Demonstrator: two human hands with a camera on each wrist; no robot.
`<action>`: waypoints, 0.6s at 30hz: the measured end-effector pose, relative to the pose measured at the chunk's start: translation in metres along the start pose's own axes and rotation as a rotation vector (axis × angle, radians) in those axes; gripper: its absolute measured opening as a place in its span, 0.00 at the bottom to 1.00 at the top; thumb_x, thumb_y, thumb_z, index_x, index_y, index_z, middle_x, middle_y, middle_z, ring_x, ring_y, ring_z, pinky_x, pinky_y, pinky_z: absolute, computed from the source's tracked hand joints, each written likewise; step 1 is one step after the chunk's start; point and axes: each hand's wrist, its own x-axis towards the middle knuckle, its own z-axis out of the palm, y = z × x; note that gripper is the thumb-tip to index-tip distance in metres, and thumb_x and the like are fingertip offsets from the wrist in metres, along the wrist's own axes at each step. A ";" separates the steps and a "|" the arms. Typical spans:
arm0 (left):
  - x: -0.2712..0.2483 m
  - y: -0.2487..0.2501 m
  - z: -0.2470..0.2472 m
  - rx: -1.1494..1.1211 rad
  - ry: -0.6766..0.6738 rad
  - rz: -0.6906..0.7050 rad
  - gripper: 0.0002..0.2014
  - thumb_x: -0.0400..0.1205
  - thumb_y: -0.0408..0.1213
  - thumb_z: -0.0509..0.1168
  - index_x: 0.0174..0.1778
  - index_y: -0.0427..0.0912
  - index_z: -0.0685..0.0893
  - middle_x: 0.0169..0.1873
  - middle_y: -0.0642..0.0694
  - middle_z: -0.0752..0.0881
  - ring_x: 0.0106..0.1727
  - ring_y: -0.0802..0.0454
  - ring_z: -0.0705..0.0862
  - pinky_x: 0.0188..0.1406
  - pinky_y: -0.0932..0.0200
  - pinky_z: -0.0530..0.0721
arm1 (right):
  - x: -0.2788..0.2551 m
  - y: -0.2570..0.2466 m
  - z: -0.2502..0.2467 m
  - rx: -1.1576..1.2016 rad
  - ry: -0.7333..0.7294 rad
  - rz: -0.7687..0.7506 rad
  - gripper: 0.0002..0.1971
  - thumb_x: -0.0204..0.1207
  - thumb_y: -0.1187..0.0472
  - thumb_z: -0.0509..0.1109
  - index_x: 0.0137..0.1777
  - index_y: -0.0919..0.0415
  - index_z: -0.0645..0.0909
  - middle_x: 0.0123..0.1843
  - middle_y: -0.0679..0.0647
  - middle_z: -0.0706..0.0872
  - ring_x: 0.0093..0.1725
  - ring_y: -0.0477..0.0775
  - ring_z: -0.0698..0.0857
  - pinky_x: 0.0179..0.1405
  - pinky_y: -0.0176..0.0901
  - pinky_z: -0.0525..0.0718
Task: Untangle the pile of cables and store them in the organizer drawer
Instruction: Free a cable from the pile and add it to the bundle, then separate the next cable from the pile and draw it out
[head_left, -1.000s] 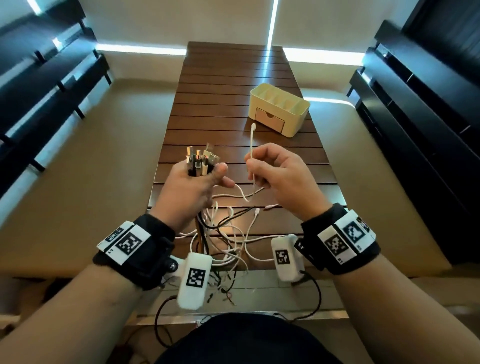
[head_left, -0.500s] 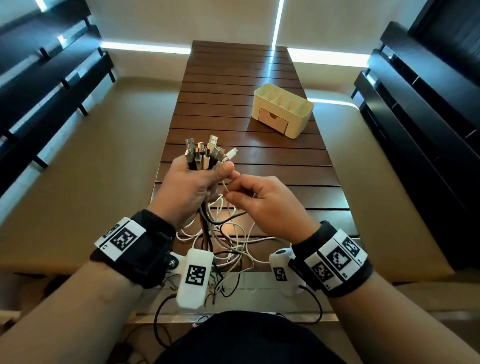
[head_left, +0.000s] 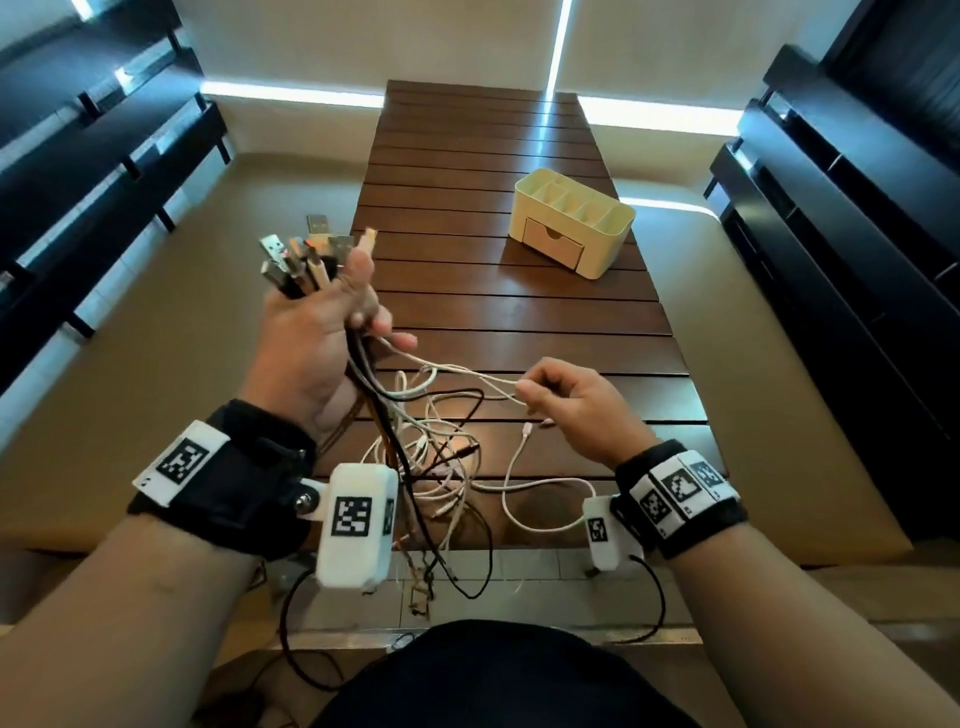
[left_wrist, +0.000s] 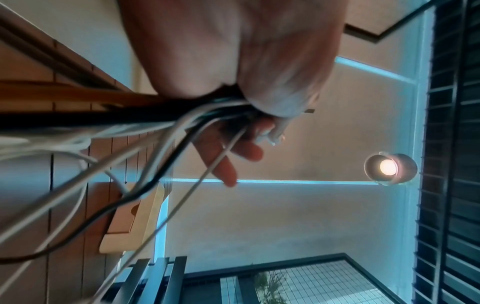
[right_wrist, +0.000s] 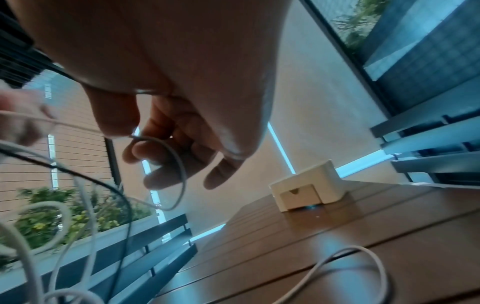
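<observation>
Cables (head_left: 415, 431), white, black, brown, tangled

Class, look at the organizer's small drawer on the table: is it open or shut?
Shut. The drawer front sits flush with the organizer body in the head and right wrist views, so no cables are stored in it.

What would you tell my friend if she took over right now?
Left hand grips the cable bundle, plug ends up. Right hand pinches one white cable that runs out from the bundle. The loose ends lie tangled on the wooden table. The organizer sits farther back, drawer shut. Nothing visibly stored yet. Left: free each cable, open the drawer, put them in.
</observation>
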 end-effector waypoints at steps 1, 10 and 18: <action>-0.001 0.002 -0.004 0.013 -0.018 -0.005 0.07 0.82 0.43 0.68 0.42 0.44 0.81 0.21 0.55 0.72 0.23 0.58 0.74 0.24 0.58 0.83 | 0.002 0.000 -0.001 0.007 0.003 0.010 0.07 0.84 0.58 0.70 0.45 0.58 0.84 0.38 0.57 0.86 0.42 0.63 0.84 0.50 0.65 0.87; -0.013 -0.017 0.004 0.340 -0.301 -0.168 0.05 0.78 0.33 0.75 0.43 0.38 0.86 0.24 0.49 0.70 0.23 0.54 0.63 0.20 0.61 0.62 | 0.022 -0.062 0.012 0.100 0.048 -0.236 0.05 0.80 0.59 0.73 0.48 0.61 0.86 0.39 0.50 0.87 0.40 0.51 0.85 0.47 0.57 0.85; -0.014 -0.002 0.002 0.594 -0.488 -0.021 0.13 0.81 0.32 0.72 0.31 0.48 0.86 0.20 0.53 0.76 0.21 0.58 0.70 0.22 0.64 0.69 | 0.013 -0.065 0.013 0.179 0.059 -0.230 0.03 0.77 0.59 0.76 0.44 0.57 0.87 0.38 0.63 0.87 0.38 0.68 0.83 0.41 0.65 0.86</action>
